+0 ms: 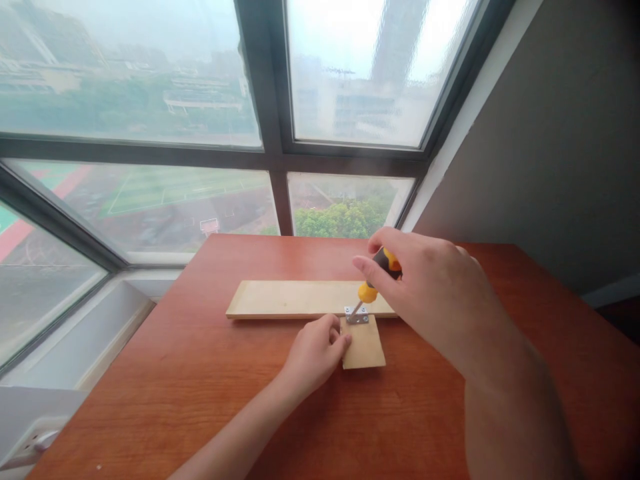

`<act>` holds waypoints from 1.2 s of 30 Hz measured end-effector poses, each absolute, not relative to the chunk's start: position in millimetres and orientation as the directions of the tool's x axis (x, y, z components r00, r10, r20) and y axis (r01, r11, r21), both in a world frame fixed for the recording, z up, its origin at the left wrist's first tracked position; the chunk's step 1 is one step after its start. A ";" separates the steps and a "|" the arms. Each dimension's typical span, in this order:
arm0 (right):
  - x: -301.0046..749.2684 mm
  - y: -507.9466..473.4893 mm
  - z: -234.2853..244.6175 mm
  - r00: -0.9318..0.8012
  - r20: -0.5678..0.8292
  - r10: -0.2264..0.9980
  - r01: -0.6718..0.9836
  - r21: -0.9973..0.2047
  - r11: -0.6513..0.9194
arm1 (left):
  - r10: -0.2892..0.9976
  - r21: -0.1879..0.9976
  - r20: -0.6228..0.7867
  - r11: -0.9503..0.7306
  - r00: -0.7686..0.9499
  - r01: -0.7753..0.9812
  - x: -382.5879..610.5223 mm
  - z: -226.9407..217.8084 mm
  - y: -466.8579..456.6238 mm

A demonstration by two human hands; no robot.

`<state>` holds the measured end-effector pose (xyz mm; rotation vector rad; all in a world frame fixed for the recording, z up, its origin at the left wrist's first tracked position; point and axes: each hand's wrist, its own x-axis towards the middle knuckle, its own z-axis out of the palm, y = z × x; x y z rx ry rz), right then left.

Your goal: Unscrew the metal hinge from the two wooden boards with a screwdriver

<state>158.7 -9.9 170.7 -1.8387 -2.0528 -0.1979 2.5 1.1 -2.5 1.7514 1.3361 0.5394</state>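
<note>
A wall socket [33, 443] shows at the lower left, beside the near part of the reddish-brown wooden table [200, 407]. The person's left hand [316, 348] rests on the table, its fingers curled and its thumb and forefinger against the left edge of a small wooden board [363, 348]; whether they clamp the board or only steady it cannot be told. The right hand [430, 283] is raised above the table, its fingers closed around the yellow-and-black handle of a screwdriver [367, 293]. The tool slants down to the left, its tip at the left part of the near leaf of a metal hinge [363, 319]. This hinge lies across the joint between the small board and a long wooden board [285, 298], which lies crosswise just beyond, its right part hidden behind the right hand. Past the table stands a dark window frame [273, 93], with green trees [345, 219] and a sports field [185, 187] outside.
</note>
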 end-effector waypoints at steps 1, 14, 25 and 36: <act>158.6 -9.5 170.4 -0.094 0.359 0.929 0.974 -0.161 0.161 | 0.930 0.822 -0.150 -0.072 0.337 0.565 2.4 -2.4 1.4; 163.7 -12.3 173.6 -0.170 0.324 0.931 0.941 -0.227 0.251 | 0.927 0.823 -0.151 -0.074 0.342 0.563 2.5 -2.5 1.3; 188.4 -21.1 180.5 -0.260 0.349 0.900 0.901 -0.248 0.356 | 0.926 0.823 -0.158 -0.069 0.344 0.564 0.6 -5.8 0.7; 185.2 -21.1 182.9 -0.329 0.350 0.877 0.868 -0.255 0.427 | 0.924 0.809 -0.161 -0.078 0.347 0.583 1.8 -4.5 2.0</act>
